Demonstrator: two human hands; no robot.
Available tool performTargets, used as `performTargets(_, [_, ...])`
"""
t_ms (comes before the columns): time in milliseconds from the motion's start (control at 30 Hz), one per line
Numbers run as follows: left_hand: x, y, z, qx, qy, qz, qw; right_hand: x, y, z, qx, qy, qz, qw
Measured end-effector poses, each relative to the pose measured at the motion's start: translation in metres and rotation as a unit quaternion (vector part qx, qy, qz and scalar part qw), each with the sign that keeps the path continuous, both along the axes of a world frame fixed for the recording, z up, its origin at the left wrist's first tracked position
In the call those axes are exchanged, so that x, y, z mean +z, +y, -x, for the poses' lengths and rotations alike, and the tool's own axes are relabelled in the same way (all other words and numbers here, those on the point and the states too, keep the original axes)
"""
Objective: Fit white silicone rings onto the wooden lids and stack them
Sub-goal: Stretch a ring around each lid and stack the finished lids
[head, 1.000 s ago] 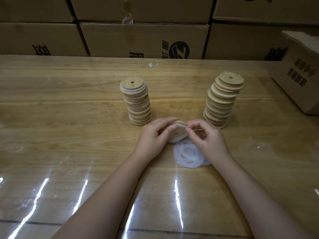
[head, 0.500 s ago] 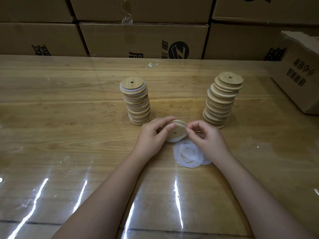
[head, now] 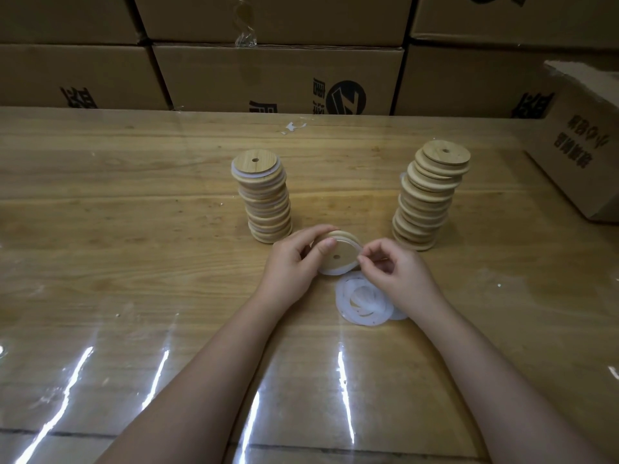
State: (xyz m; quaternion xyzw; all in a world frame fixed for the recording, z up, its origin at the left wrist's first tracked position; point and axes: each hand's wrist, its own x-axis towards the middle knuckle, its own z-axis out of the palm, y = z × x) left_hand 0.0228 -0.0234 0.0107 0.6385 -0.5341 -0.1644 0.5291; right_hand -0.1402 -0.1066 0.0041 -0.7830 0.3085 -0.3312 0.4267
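Note:
My left hand (head: pixel 294 262) grips a round wooden lid (head: pixel 340 251) tilted on edge, thumb across its face, with a white silicone ring (head: pixel 331 270) showing along its lower rim. My right hand (head: pixel 395 271) pinches that ring at the lid's right edge. Just below the hands, a small pile of loose white rings (head: pixel 363 304) lies flat on the table. Behind on the left stands a stack of lids with white rings (head: pixel 264 197). A leaning stack of bare wooden lids (head: pixel 427 199) stands on the right.
The wooden table (head: pixel 134 262) is covered with a glossy clear sheet. Cardboard boxes (head: pixel 278 78) line the far edge, and another box (head: pixel 582 152) sits on the table at the right. Small white scraps (head: pixel 293 126) lie near the back.
The lid has turned a little in my left hand, showing more of its face. My right fingers have shifted down along its right rim with the ring.

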Motion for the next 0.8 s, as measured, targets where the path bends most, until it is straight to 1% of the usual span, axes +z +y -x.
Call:
performTargets(100, [0.0000,0.0001,0.0025,-0.002,0.006,0.004,1.000,-0.0015,-0.0010,0.0002,-0.004,0.008,0.011,1.000])
performTargets(200, [0.0005,-0.0008,0.0042,-0.019,0.003,0.006,1.000,-0.0025,-0.0012,0.0004,-0.030,-0.028,0.011,0.999])
performTargets(300, [-0.0006,-0.0018,0.0048,-0.012,-0.068,0.008,0.998,-0.0016,-0.0017,0.0005,-0.049,-0.057,0.039,0.996])
performTargets(367, [0.0004,-0.0018,0.0058,-0.007,-0.112,0.028,0.993,-0.0010,-0.0021,0.0003,-0.045,-0.071,0.061,0.995])
performTargets(500, [0.0027,-0.0014,0.0060,-0.028,-0.146,0.053,0.987,-0.0009,-0.0014,0.0000,-0.036,-0.072,0.103,0.991])
performTargets(800, [0.0035,-0.0012,0.0045,-0.023,-0.130,0.051,0.990,-0.0038,-0.0043,-0.0005,-0.039,-0.054,0.066,0.996])
